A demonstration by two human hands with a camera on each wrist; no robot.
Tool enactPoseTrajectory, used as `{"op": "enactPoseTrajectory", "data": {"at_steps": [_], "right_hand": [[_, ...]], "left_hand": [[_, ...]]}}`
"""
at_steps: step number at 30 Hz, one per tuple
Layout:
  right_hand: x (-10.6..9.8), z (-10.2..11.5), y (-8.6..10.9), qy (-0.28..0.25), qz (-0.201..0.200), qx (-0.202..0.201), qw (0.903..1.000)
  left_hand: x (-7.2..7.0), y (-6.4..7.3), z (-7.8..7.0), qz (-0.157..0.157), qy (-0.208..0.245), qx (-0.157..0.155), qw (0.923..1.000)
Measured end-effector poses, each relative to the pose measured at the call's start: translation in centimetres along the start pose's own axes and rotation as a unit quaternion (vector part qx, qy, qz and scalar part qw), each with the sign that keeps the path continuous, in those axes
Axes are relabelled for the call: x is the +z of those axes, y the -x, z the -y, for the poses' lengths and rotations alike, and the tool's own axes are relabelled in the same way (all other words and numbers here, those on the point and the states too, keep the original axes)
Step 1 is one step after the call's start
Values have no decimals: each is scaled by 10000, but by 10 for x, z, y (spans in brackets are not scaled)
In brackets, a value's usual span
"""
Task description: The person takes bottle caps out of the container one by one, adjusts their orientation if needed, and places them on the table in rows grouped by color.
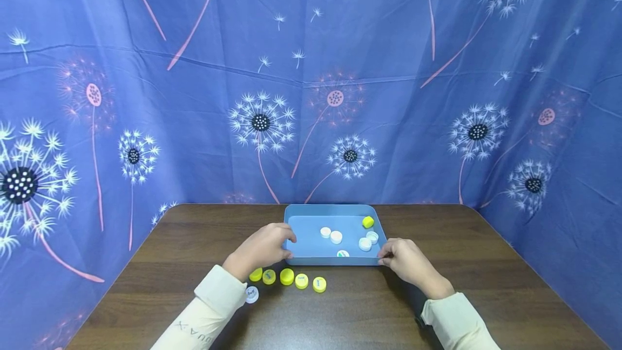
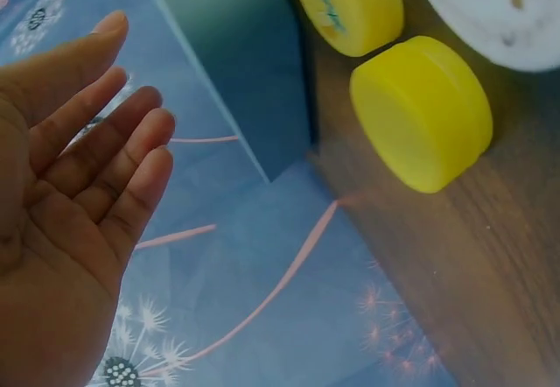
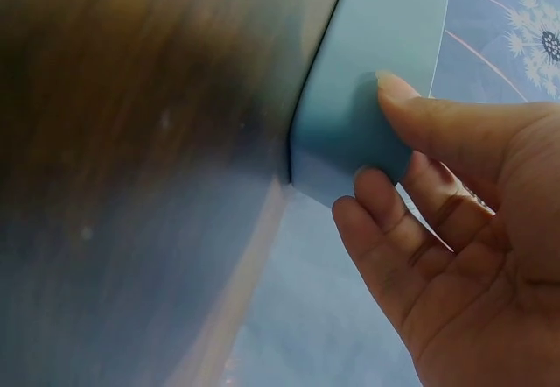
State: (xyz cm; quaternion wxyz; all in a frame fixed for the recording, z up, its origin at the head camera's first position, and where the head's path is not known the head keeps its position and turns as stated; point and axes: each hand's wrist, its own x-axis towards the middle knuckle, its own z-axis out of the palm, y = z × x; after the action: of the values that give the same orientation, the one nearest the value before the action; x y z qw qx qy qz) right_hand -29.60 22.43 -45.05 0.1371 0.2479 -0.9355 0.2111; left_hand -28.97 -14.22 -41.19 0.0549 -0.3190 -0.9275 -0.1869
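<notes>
A shallow blue tray (image 1: 335,261) lies on the table near its far edge. In the head view my left hand (image 1: 264,244) is at the tray's left side; the left wrist view shows its fingers (image 2: 122,155) loosely bent and holding nothing. My right hand (image 1: 410,263) grips the tray's near right corner, thumb on the front wall and fingers at the side. Inside the tray are several white bottle caps (image 1: 336,237), a yellow cap (image 1: 368,222) and a white cap with a green print (image 1: 343,253).
Several yellow caps (image 1: 287,276) form a row on the wooden table (image 1: 369,317) before the tray. A white printed cap (image 1: 251,294) lies beside my left wrist. Behind the table hangs a blue cloth (image 1: 398,123) with dandelions.
</notes>
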Motion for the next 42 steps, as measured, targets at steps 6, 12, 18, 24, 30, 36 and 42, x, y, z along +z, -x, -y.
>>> {"op": "enactPoseTrajectory", "data": {"at_steps": [6,12,18,24,30,36,42], "right_hand": [[1,-1,2,-53,8,-6,10000],[0,-1,3,-41,3,-86,10000],[-2,1,6,-212,8,-205,9996],[-3,-1,8,-304,23,-177,9994],[-13,8,5,-318,-56,-135,9994],[-15,25,-8,-386,-267,-459,9978],[-7,35,-30,-649,-781,-803,9916]], "left_hand": [[6,-5,5,268,-179,10,9995],[6,-5,5,300,-202,83,9993],[8,-1,7,222,-215,93,9995],[10,0,11,241,-31,102,9997],[11,-1,13,121,-25,237,9996],[12,0,14,-16,-201,456,9988],[12,0,14,-38,-170,435,9989]]}}
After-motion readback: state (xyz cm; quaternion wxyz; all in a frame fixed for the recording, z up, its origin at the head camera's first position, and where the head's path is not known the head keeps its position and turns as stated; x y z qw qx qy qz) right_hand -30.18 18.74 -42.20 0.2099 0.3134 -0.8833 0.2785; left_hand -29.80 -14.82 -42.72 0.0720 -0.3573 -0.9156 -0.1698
